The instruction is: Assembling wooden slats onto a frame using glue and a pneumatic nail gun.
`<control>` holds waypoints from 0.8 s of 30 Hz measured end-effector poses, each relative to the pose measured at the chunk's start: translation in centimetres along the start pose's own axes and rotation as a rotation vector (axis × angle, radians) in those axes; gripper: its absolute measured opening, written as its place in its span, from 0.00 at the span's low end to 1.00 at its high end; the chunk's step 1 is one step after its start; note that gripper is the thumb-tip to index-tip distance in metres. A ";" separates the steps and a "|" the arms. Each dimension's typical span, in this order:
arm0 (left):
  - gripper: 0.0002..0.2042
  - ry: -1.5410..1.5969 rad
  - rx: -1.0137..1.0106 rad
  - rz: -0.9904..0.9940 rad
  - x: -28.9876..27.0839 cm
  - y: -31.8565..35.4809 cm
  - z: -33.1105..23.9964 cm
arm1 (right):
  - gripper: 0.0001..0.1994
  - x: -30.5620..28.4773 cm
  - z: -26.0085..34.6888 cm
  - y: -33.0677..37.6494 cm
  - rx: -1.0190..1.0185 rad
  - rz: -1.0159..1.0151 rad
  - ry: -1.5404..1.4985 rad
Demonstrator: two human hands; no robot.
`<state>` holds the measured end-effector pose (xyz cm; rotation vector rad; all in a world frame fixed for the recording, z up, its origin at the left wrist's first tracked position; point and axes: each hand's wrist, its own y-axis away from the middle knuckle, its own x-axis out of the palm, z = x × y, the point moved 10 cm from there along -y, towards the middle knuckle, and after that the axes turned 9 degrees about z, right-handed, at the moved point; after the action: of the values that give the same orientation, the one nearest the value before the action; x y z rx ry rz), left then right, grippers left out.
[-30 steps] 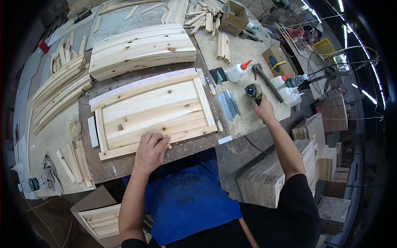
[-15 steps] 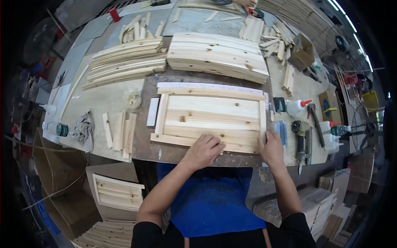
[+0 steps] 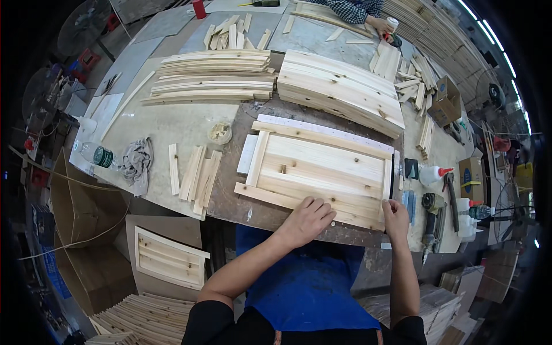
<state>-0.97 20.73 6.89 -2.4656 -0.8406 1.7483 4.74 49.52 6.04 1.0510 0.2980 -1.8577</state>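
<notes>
In front of me lies a pale knotty wooden panel (image 3: 328,172), bordered by narrow wooden strips. My left hand (image 3: 307,223) has its fingers curled over the near strip (image 3: 267,197), right of its middle; the fingertips' undersides are hidden. At the near right corner, my right hand (image 3: 396,221) pinches the near end of the right strip (image 3: 387,184). The near strip's left end sticks out past the left strip (image 3: 257,158). Along the far side runs another strip (image 3: 322,134), with a white guide bar (image 3: 339,133) behind it. A white block (image 3: 247,154) stands left of the panel.
Beyond the panel are stacked boards (image 3: 339,86) and a pile of long strips (image 3: 213,80). Loose short strips (image 3: 192,175) lie left. On the right are a red-tipped glue bottle (image 3: 431,174) and a nail gun (image 3: 431,218). Another person's hand (image 3: 379,26) works at the far side.
The whole view has swung, so the bench and panel appear shifted right and tilted. My left hand stays on the near strip. My right hand's fingers have drawn together at the corner.
</notes>
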 end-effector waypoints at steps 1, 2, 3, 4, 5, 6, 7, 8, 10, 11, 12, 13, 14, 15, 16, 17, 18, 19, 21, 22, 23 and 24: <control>0.16 0.007 -0.011 0.009 -0.1 -0.1 0.0 | 0.19 0.0 -0.1 0.0 0.003 0.001 0.000; 0.16 0.013 -0.021 0.020 -0.4 -0.3 0.0 | 0.19 0.0 -0.2 -0.1 -0.002 0.009 0.005; 0.16 0.013 -0.019 0.025 -1.1 -0.3 0.1 | 0.19 0.1 -0.2 -0.1 -0.008 0.016 0.009; 0.19 -0.018 -0.146 -0.121 -3.8 0.0 1.7 | 0.19 -0.1 -0.6 -0.1 -0.006 0.016 0.010; 0.21 -0.050 -0.274 -0.267 -6.3 1.0 3.5 | 0.19 0.0 -0.9 -0.1 0.003 0.010 0.005; 0.24 -0.117 -0.473 -0.285 -7.5 1.9 6.5 | 0.19 -0.2 -1.2 -0.1 -0.012 -0.025 -0.012; 0.27 -0.187 -0.672 -0.301 -8.9 3.2 9.5 | 0.19 -0.2 -1.4 -0.1 -0.027 -0.058 -0.030; 0.30 -0.204 -0.816 -0.280 -9.8 4.5 12.3 | 0.19 -0.4 -1.5 0.1 -0.041 -0.092 -0.046; 0.33 -0.232 -0.956 -0.256 -10.7 6.9 15.4 | 0.20 -0.3 -1.2 0.4 0.001 -0.045 -0.040; 0.34 -0.176 -1.002 -0.229 -10.2 7.9 17.0 | 0.21 0.0 -0.9 0.3 0.034 0.003 -0.027; 0.35 -0.116 -1.042 -0.197 -9.9 8.1 18.1 | 0.23 0.2 -1.1 0.3 0.073 0.047 -0.014; 0.36 -0.058 -1.081 -0.163 -9.5 8.2 18.9 | 0.23 0.2 -1.4 0.3 0.080 0.040 -0.026; 0.36 -0.066 -1.070 -0.156 -9.6 8.0 19.1 | 0.22 0.3 -1.5 0.2 0.069 0.031 -0.047; 0.36 -0.030 -1.078 -0.157 -9.5 8.2 19.4 | 0.21 0.5 -1.6 0.2 0.058 0.023 -0.069; 0.36 0.005 -1.088 -0.158 -9.4 8.5 19.6 | 0.21 0.7 -1.7 0.1 0.048 0.018 -0.093; 0.37 0.048 -1.095 -0.164 -9.4 8.5 19.5 | 0.21 0.4 -1.7 0.2 0.053 0.010 -0.100; 0.37 0.043 -1.087 -0.159 -9.2 8.4 19.5 | 0.21 0.1 -1.2 0.2 0.039 0.005 -0.087; 0.36 0.018 -1.083 -0.173 -9.1 8.6 19.6 | 0.21 -0.2 -0.6 0.3 0.024 0.001 -0.075; 0.36 -0.033 -1.080 -0.205 -9.3 9.1 19.7 | 0.21 -0.1 -0.5 0.5 0.007 -0.003 -0.069; 0.36 -0.036 -1.069 -0.197 -9.1 8.4 18.9 | 0.20 -0.5 -1.0 0.5 -0.014 -0.020 -0.059; 0.36 -0.169 -1.004 -0.206 -9.8 7.2 16.8 | 0.20 -0.6 -1.3 0.3 -0.042 -0.030 -0.053; 0.36 -0.301 -0.937 -0.215 -10.3 6.0 14.3 | 0.20 -0.5 -1.2 0.1 -0.073 -0.041 -0.048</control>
<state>-13.45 6.97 8.68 -2.3533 -2.2921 1.9466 5.56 50.50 5.74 0.9562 0.3583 -1.8912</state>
